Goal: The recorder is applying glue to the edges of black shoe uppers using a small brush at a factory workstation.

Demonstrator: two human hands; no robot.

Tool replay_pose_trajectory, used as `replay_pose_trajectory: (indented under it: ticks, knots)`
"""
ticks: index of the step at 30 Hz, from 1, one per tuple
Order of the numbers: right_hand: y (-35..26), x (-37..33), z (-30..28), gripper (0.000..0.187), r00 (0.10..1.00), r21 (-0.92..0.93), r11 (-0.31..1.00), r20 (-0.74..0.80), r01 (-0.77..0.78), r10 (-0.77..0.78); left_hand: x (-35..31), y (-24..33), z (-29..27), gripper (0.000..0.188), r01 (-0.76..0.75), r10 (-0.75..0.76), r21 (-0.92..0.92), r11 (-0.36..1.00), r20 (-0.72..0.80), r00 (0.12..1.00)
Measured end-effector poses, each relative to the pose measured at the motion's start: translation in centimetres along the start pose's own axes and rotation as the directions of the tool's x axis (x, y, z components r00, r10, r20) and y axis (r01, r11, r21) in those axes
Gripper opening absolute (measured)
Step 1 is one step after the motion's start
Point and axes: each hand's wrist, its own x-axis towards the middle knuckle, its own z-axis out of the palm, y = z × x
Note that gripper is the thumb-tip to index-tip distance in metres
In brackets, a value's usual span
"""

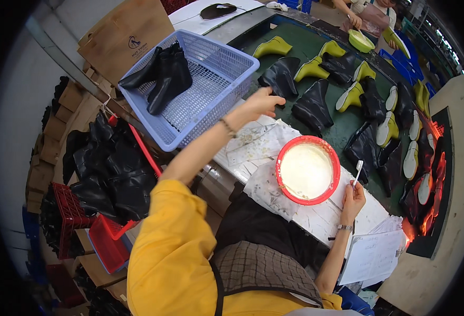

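My left hand (260,104) reaches over the table's far edge beside a black boot upper (281,77), fingers apart and nothing visible in them. A second black boot upper (313,108) lies just to its right on the green conveyor belt (331,130). In my right hand (353,200) is a small white brush (358,170) shaped like a toothbrush, held upright with its head pointing away from me. Between my hands sits a red bowl (279,170) of cream-coloured paste, on a white tabletop covered with stained paper (266,190).
A blue plastic basket (211,117) with black boots (169,79) stands left. Yellow-green soles (311,69) and more uppers cover the belt, toward a glowing orange heater (433,210). Papers (371,257) lie near right. Across the belt, another person's hand (354,21) is by a green bowl (361,41).
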Motion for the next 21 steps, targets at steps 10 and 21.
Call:
replay_pose_trajectory:
  ticks: [10, 21]
  knots:
    - [-0.1, 1.3, 6.0, 0.011, 0.993, 0.041, 0.996, 0.085, 0.075, -0.078, -7.3, -0.2, -41.2, 0.107, 0.446, 0.943, 0.889, 0.105, -0.231, 0.238]
    - [-1.4, -0.2, 1.9, 0.014, 0.999, 0.023, 0.999, -0.037, 0.034, -0.033, -3.9, -0.5, -33.2, 0.041, 0.517, 0.658, 0.804, 0.293, -0.562, 0.501]
